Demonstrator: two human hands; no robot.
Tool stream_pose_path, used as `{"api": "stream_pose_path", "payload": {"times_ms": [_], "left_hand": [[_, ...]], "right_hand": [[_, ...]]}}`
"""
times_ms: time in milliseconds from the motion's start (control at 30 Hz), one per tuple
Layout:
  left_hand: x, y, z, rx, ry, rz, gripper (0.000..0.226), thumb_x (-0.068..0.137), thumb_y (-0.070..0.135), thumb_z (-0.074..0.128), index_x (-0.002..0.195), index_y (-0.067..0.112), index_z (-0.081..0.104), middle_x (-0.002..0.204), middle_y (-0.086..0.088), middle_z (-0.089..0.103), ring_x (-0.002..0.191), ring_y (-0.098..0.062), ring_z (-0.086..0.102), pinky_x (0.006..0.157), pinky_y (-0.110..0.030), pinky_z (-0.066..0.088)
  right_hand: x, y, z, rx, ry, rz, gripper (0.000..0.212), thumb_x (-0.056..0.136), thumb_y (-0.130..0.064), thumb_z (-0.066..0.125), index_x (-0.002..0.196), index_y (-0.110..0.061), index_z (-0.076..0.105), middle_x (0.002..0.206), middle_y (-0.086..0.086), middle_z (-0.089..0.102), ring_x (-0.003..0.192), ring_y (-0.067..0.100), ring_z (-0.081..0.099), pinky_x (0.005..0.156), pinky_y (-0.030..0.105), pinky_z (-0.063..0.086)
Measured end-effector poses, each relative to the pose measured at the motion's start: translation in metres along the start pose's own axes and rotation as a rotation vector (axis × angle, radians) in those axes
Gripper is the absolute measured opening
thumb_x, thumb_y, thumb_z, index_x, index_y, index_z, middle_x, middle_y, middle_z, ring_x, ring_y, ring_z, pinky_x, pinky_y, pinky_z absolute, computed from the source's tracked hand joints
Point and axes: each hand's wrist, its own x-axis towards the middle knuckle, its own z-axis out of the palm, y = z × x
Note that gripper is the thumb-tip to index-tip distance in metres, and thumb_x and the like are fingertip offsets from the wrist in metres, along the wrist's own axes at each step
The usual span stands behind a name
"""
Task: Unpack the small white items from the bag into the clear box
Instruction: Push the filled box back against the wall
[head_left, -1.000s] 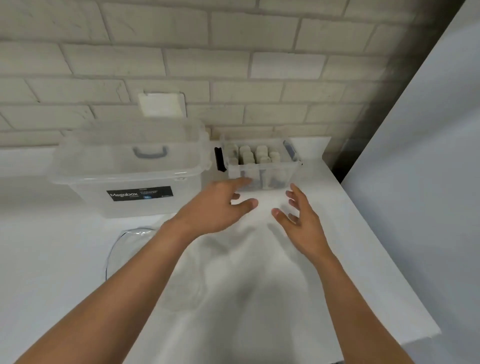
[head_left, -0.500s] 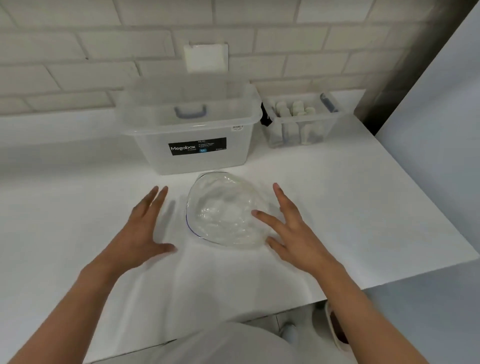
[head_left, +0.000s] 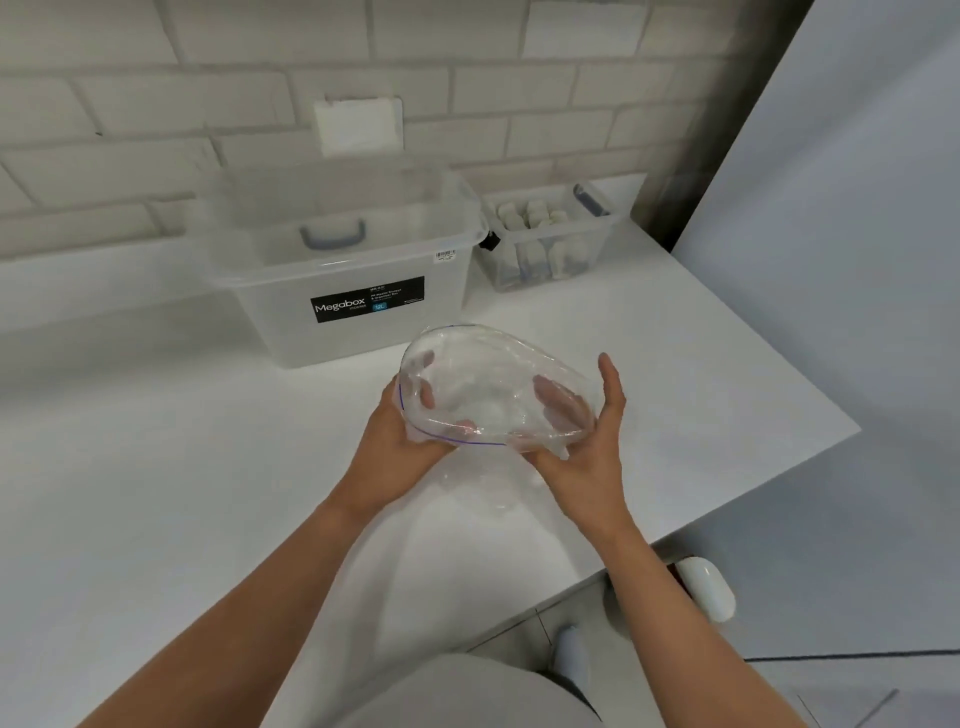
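Holding the clear bag (head_left: 488, 384) above the white table (head_left: 156, 467), in front of the large lidded box (head_left: 363, 270). Lying with long axis left to right, blue-lined mouth toward the person. Gripped by left hand (head_left: 395, 441) and right hand (head_left: 587, 457) at its ends, fingers curled round the plastic, right thumb raised apart. Small white items (head_left: 530, 215) in the small clear box (head_left: 550, 260) behind.

a white-painted brick wall (head_left: 130, 104) carrying a blank white plate (head_left: 358, 124) backs a white countertop (head_left: 156, 493), with a pale smooth panel (head_left: 857, 208) at right and grey floor (head_left: 831, 696) below.
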Motion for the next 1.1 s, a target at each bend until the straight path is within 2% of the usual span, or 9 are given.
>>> {"api": "stream_pose_path", "payload": {"times_ms": [200, 333, 400, 500, 633, 767, 833, 933, 1100], "left_hand": [[-0.013, 0.023, 0.03, -0.292, -0.082, -0.04, 0.076, 0.075, 0.05, 0.077, 0.139, 0.024, 0.045, 0.135, 0.014, 0.055, 0.125, 0.002, 0.056, 0.101, -0.018, 0.046], [-0.007, 0.042, 0.042, -0.414, -0.033, -0.047, 0.031, 0.091, 0.013, 0.072, 0.121, 0.017, 0.07, 0.117, -0.001, 0.074, 0.115, -0.016, 0.068, 0.101, -0.035, 0.052], [-0.003, 0.048, 0.045, -0.463, 0.019, -0.032, 0.027, 0.081, 0.003, 0.078, 0.107, 0.012, 0.075, 0.108, -0.008, 0.076, 0.107, -0.023, 0.071, 0.093, -0.036, 0.054], [0.003, 0.051, 0.048, -0.429, 0.069, -0.023, 0.026, 0.071, 0.008, 0.081, 0.095, 0.007, 0.072, 0.095, -0.007, 0.074, 0.093, -0.021, 0.071, 0.081, -0.036, 0.054], [-0.003, 0.047, 0.057, -0.381, -0.126, 0.019, 0.063, 0.067, 0.03, 0.077, 0.122, 0.01, 0.056, 0.108, 0.0, 0.06, 0.099, -0.014, 0.062, 0.086, -0.033, 0.05], [-0.016, 0.052, 0.08, -0.417, -0.393, -0.044, 0.109, 0.071, 0.078, 0.069, 0.156, 0.026, 0.027, 0.146, 0.006, 0.051, 0.136, -0.01, 0.05, 0.111, -0.025, 0.041], [-0.02, 0.062, 0.1, -0.4, -0.376, -0.087, 0.091, 0.078, 0.081, 0.058, 0.145, 0.021, 0.044, 0.137, 0.004, 0.06, 0.131, -0.016, 0.055, 0.111, -0.038, 0.042], [-0.022, 0.079, 0.136, -0.352, -0.228, -0.091, 0.041, 0.097, 0.049, 0.056, 0.124, 0.019, 0.06, 0.114, 0.004, 0.072, 0.111, -0.014, 0.068, 0.097, -0.038, 0.051], [-0.029, 0.1, 0.198, -0.44, -0.159, -0.037, 0.021, 0.1, 0.02, 0.06, 0.12, 0.023, 0.06, 0.117, 0.0, 0.072, 0.11, -0.019, 0.068, 0.095, -0.038, 0.054]], "right_hand": [[-0.004, -0.023, 0.009, 0.075, -0.018, 0.071, 0.02, 0.101, -0.006, 0.059, 0.118, -0.013, 0.068, 0.11, -0.019, 0.067, 0.109, 0.005, 0.065, 0.094, 0.025, 0.047], [-0.001, -0.029, 0.018, 0.059, 0.047, 0.146, 0.027, 0.098, -0.016, 0.066, 0.122, -0.029, 0.065, 0.122, -0.015, 0.069, 0.119, 0.005, 0.062, 0.099, 0.023, 0.048], [-0.002, -0.027, 0.02, 0.014, 0.143, 0.315, 0.043, 0.091, -0.04, 0.074, 0.127, -0.036, 0.052, 0.126, -0.017, 0.064, 0.119, 0.003, 0.061, 0.097, 0.026, 0.052], [-0.008, -0.031, 0.018, 0.057, -0.011, 0.615, 0.061, 0.076, -0.075, 0.069, 0.127, -0.045, 0.052, 0.128, -0.019, 0.062, 0.118, 0.011, 0.064, 0.094, 0.041, 0.057], [-0.008, -0.038, 0.012, 0.386, 0.129, 0.597, 0.029, 0.091, -0.022, 0.074, 0.116, -0.023, 0.06, 0.116, 0.005, 0.07, 0.098, 0.018, 0.071, 0.078, 0.042, 0.061], [0.006, -0.049, -0.003, 0.387, 0.443, 0.457, 0.042, 0.074, -0.001, 0.072, 0.107, -0.02, 0.054, 0.098, 0.002, 0.069, 0.074, 0.017, 0.065, 0.063, 0.031, 0.053], [0.008, -0.053, -0.012, 0.35, 0.534, 0.41, 0.034, 0.081, 0.004, 0.072, 0.103, -0.017, 0.056, 0.096, 0.003, 0.068, 0.076, 0.017, 0.065, 0.068, 0.031, 0.055], [0.001, -0.055, -0.034, 0.307, 0.573, 0.357, 0.016, 0.085, -0.011, 0.076, 0.097, -0.017, 0.067, 0.098, 0.001, 0.072, 0.086, 0.018, 0.07, 0.082, 0.035, 0.059], [-0.057, -0.063, -0.119, 0.228, 0.288, 0.126, 0.032, 0.093, -0.004, 0.064, 0.117, -0.022, 0.074, 0.127, -0.002, 0.071, 0.121, 0.018, 0.066, 0.104, 0.037, 0.052]]}}
